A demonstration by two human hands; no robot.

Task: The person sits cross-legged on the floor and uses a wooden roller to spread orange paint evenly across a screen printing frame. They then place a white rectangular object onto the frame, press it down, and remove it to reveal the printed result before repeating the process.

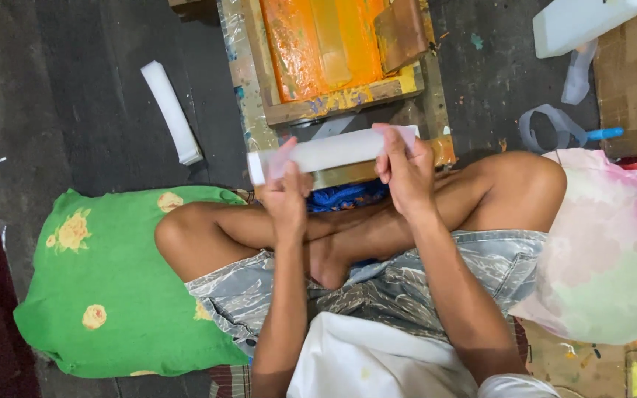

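- Sleeve (333, 151): a white plastic strip held level above the knees, just before the frame (333, 55).
- Left hand (287, 188) and right hand (405, 173) pinch its ends.
- Risk: a slackened pinch could drop it onto wet orange ink.

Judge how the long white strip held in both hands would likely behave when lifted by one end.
The white strip spans straight between the left hand and right hand without drooping, so probably fairly stiff. It looks thin and flat, so likely light and unlikely to roll.
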